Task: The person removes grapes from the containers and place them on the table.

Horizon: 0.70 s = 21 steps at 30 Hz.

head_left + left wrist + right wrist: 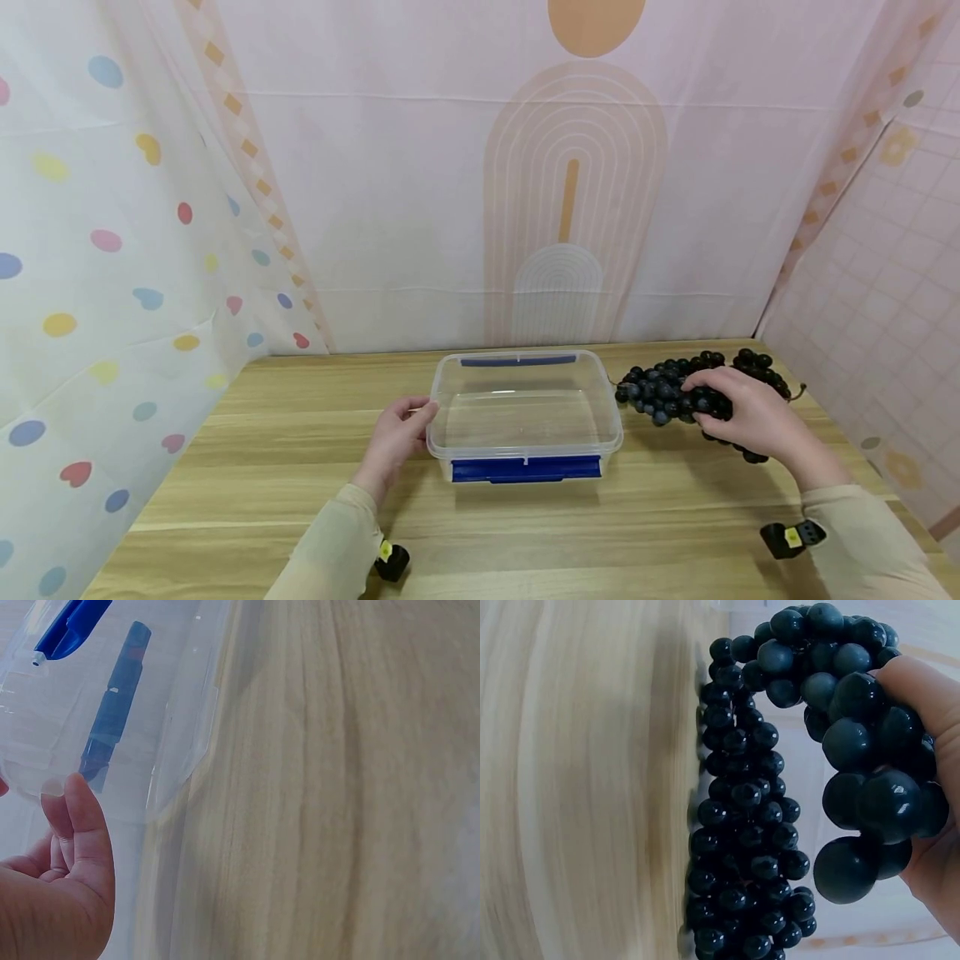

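A clear plastic food container (525,417) with blue side clips stands on the wooden table, its opening facing up. My left hand (396,442) holds its left rim, thumb on the near side, as the left wrist view shows with the see-through wall (172,712) close by. To the right of the container, my right hand (746,417) grips a bunch of dark grapes (660,392). In the right wrist view the gripped bunch (847,742) hangs raised from the table, while another bunch of dark grapes (742,847) lies on the wood behind it.
The wooden table (300,517) ends at a patterned curtain (390,208) at the back. Dotted cloth (135,250) hangs along the left and checked cloth (892,292) along the right. Small black cameras sit on both wrists.
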Tool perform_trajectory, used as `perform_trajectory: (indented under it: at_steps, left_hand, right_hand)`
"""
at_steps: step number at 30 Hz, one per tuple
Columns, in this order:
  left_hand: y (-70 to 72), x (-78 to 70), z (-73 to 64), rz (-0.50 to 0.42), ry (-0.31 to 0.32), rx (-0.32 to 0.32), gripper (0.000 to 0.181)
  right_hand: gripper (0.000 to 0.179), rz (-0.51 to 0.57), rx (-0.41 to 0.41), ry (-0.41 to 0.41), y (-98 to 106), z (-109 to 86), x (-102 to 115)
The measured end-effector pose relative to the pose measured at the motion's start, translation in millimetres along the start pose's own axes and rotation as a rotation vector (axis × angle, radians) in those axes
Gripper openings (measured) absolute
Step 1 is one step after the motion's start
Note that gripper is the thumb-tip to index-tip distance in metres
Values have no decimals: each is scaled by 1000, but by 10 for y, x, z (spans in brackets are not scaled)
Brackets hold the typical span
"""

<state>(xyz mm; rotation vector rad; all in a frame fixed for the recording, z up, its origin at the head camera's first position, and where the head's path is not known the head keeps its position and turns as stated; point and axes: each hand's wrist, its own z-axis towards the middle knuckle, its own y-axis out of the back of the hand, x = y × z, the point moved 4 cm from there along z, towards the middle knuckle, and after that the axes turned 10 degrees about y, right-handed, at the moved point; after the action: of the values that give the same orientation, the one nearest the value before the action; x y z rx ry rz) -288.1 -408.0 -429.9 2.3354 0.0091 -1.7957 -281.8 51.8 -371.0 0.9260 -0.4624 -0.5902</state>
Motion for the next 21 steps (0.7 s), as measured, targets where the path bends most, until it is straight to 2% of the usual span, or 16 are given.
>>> perform_trajectory:
  at_steps: [6,14,21]
  left_hand:
    - [4,4,9,-7,3,5,36]
    - [6,8,12,-10,4,1,36]
    - [4,3,10,1,1,3,36]
  right_hand:
    - [43,-18,-3,49,5,-27,-21]
    - [46,-41,66,85,-40,-51,-57]
    - [48,-59,73,125,-77,-104,-112]
